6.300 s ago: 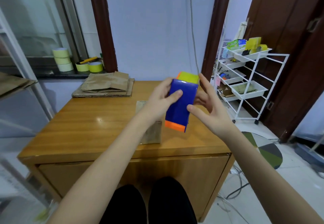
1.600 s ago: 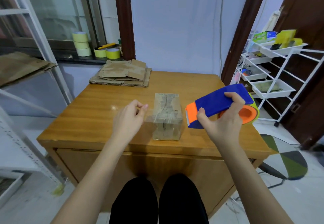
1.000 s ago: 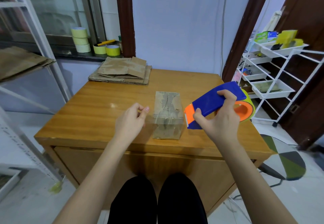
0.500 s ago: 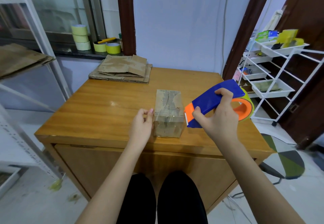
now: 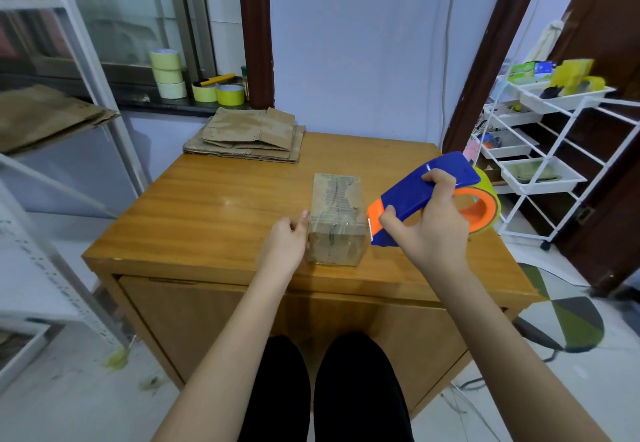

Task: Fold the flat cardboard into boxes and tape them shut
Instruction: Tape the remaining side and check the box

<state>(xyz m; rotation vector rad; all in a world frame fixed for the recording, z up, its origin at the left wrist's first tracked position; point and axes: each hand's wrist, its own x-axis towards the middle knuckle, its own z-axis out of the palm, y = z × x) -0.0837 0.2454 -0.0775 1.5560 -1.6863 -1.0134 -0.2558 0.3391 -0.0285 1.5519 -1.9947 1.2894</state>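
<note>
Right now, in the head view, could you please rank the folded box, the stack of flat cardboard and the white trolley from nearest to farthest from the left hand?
1. The folded box: touching the left hand, just to its right.
2. The stack of flat cardboard: at the table's far edge, beyond the hand.
3. The white trolley: off the table, far right.

White trolley [image 5: 561, 136] beside table [image 5: 207, 220]

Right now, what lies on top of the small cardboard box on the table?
Clear tape crosses the top of the small cardboard box near its front end; the rest of the top is bare. What is inside cannot be seen, because the flaps are closed.
</note>
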